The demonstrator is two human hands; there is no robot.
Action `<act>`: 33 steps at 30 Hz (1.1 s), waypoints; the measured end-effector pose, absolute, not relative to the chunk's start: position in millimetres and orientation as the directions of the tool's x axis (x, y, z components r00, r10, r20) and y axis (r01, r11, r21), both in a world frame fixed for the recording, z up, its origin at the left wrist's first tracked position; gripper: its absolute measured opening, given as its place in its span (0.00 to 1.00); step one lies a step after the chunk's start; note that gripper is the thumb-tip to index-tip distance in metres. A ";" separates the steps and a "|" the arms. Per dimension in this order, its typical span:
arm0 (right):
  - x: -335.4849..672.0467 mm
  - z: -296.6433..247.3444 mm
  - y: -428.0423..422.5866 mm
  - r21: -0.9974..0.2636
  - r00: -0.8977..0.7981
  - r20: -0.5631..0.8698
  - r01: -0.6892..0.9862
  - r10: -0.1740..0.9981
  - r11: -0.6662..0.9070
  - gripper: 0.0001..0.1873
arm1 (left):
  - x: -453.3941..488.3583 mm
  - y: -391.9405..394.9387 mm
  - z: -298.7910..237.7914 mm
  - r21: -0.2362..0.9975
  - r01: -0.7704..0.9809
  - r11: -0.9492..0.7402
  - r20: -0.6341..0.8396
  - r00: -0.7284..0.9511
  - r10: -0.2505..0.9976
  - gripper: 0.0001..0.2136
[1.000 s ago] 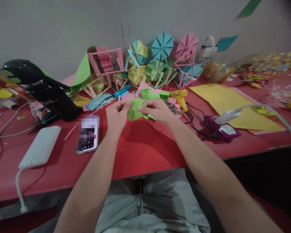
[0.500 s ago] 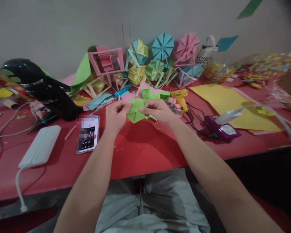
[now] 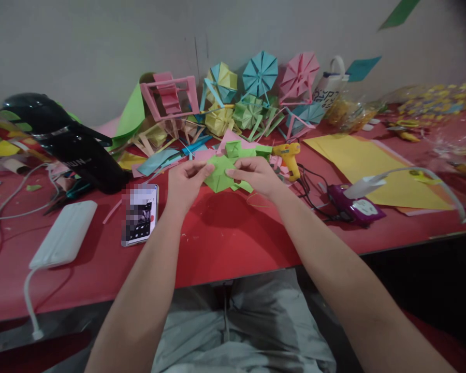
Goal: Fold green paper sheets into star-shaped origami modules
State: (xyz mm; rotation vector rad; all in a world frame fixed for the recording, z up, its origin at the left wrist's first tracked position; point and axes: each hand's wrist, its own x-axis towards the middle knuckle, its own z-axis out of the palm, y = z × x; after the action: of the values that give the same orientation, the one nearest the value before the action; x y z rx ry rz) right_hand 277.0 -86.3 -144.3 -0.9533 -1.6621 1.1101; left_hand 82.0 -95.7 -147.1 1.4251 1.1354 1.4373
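Note:
A folded piece of green paper [image 3: 219, 177] with crease lines is held above the red table, pinched at both sides. My left hand [image 3: 188, 182] grips its left edge between thumb and fingers. On the other side my right hand [image 3: 255, 175] has thumb and fingers closed on its right edge. Just behind lie more folded green paper pieces [image 3: 241, 150] and a pink paper sheet [image 3: 230, 139]. A yellow glue gun [image 3: 289, 158] rests to the right of my right hand.
Several folded paper wheels, one a blue wheel [image 3: 261, 74], stand along the wall. A phone [image 3: 142, 215], white power bank [image 3: 65, 234] and black bottle [image 3: 70, 145] are on the left. Right are a purple power socket [image 3: 355, 203] and yellow paper sheets [image 3: 376, 171].
The held green paper has shifted slightly right and away from me and tilted a little. Both hands keep their pinch on it.

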 end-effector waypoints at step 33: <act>272.5 -177.6 -73.5 -0.502 -0.356 0.625 0.498 0.695 0.707 0.19 | 92.9 -85.8 -171.1 0.971 0.061 -0.229 0.228 0.020 0.973 0.26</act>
State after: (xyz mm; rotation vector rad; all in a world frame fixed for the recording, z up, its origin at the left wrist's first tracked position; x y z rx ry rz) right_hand 272.5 -73.5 -177.6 -0.9107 -2.0317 0.2816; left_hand 92.9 -85.8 -171.1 1.4320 1.1278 1.3371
